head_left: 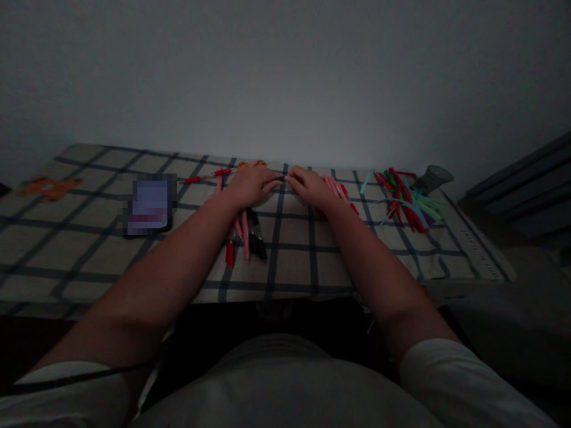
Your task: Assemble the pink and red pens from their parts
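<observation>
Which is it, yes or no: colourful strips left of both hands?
No, the colourful strips lie on the checked tablecloth, right of both the left hand and the right hand.

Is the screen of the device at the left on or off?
On, it appears: the screen glows violet, with a reddish band low down; details are blurred.

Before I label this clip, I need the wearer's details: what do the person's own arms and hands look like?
The left hand and right hand are ungloved, forearms bare. The left sleeve and right sleeve are short and pale; a thin dark strap crosses the left one.
</observation>
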Available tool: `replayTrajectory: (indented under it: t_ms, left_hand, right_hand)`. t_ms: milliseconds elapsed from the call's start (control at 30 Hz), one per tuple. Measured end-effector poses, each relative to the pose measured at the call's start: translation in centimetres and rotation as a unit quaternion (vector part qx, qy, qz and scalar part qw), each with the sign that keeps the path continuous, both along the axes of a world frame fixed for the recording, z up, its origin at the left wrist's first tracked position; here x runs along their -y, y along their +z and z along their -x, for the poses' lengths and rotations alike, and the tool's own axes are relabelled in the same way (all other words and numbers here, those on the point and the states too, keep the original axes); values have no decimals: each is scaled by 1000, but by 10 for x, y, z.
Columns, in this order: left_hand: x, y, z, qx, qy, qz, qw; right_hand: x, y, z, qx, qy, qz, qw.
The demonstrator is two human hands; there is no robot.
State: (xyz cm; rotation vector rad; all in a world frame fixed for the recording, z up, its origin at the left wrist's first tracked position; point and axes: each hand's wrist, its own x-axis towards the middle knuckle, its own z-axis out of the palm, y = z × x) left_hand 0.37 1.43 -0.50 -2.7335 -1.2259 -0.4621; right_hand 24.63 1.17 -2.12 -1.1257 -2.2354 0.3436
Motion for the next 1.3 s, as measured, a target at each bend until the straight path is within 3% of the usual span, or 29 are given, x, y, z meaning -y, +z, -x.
replayTrajectory:
  t_ms: [200, 600, 1033, 1300]
  left_hand:
    - [4, 0, -4, -15, 15, 0, 1000]
    - [5, -2, -5, 6, -9, -19, 1000]
    - [2, -1, -2, 12, 1, -9, 1000]
    - [7, -2, -2, 40, -23, 15, 999]
  right_hand:
    - [-2, 6, 1, 25, 7, 12, 1000]
    - [10, 17, 5, -20, -26, 72, 997]
    - [-2, -1, 1, -49, 23, 2, 999]
    - [-12, -4, 0, -225, -50, 0, 973]
